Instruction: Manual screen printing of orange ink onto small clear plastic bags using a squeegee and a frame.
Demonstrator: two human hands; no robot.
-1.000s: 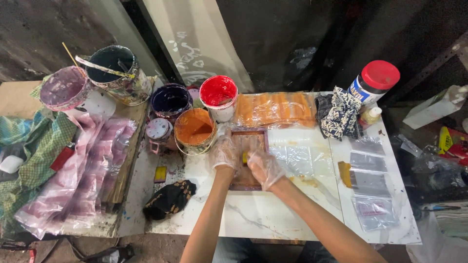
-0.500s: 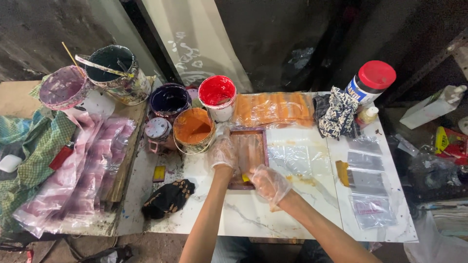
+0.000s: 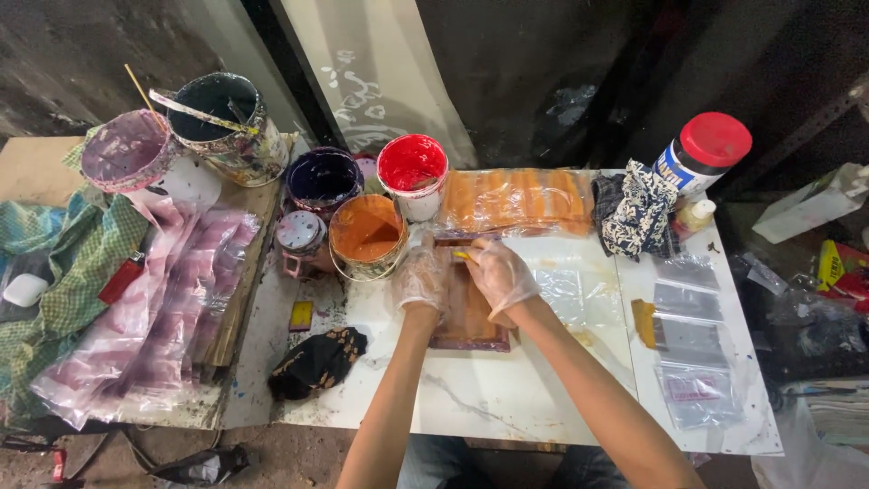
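We press our gloved left hand (image 3: 419, 281) flat on the wooden frame (image 3: 469, 308) lying mid-table (image 3: 507, 398); our right hand (image 3: 501, 274) pinches a small yellow scraper (image 3: 463, 256) at its far edge; the frame looks stiff, light, ink-slick; best held by its rails.

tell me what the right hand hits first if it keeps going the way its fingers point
Probably the orange paint bucket: the right hand points up-left across the wooden frame. Depth is unclear.
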